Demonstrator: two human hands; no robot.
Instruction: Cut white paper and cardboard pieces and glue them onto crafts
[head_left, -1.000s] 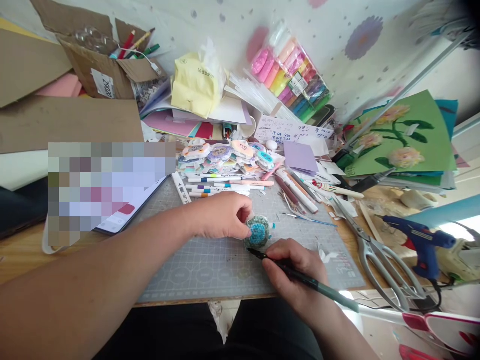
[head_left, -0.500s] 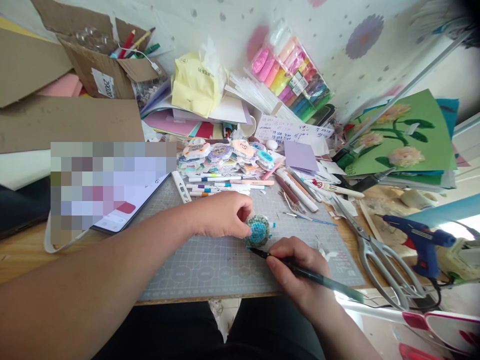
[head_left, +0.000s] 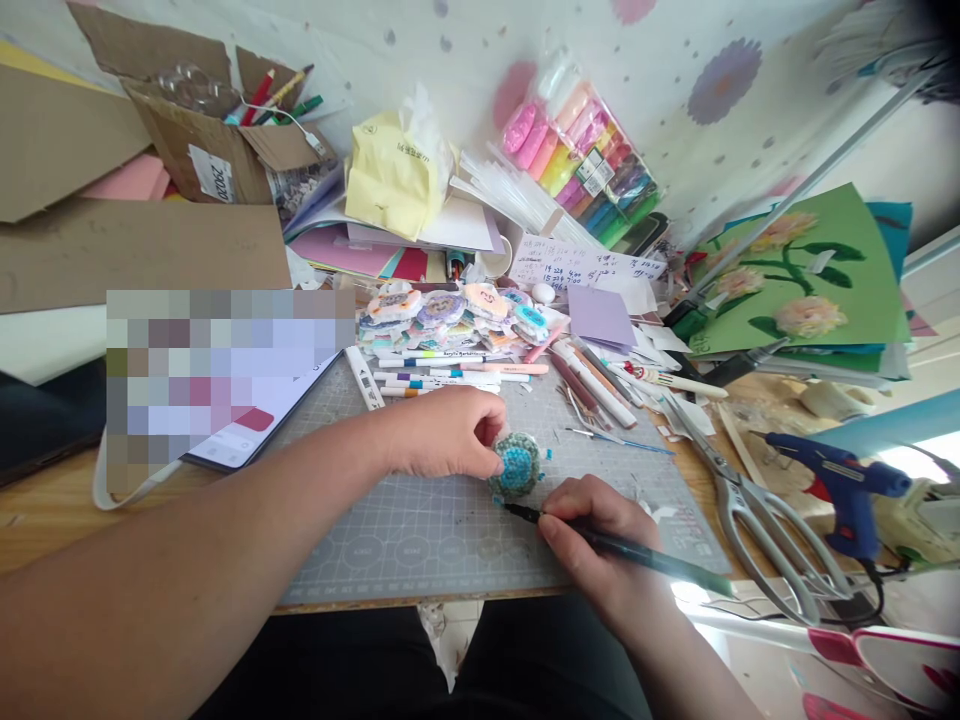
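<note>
Between the thumb and fingers of my left hand [head_left: 454, 432] is the edge of a small round piece [head_left: 519, 462], with a bumpy blue middle and a grey-green rim. A dark pen [head_left: 637, 552] with a long green-tinted barrel rests in the closed fingers of my right hand [head_left: 600, 530]. Its black tip points left, just below the round piece, close to a tiny blue bit on the mat; I cannot tell whether they touch. Another blue bit lies right of the piece. Both hands are over the grey cutting mat [head_left: 420, 510].
Behind the hands lie several markers [head_left: 457, 375] and a pile of decorated paper pieces [head_left: 439, 310]. Large scissors [head_left: 757, 510] and a blue glue gun [head_left: 840, 475] are on the right. A phone [head_left: 259, 420], partly blurred out, stands at left near a cardboard box [head_left: 187, 130].
The pen tip has shifted slightly right and down, away from the rim of the round piece. My left hand keeps its hold, almost unmoved.
</note>
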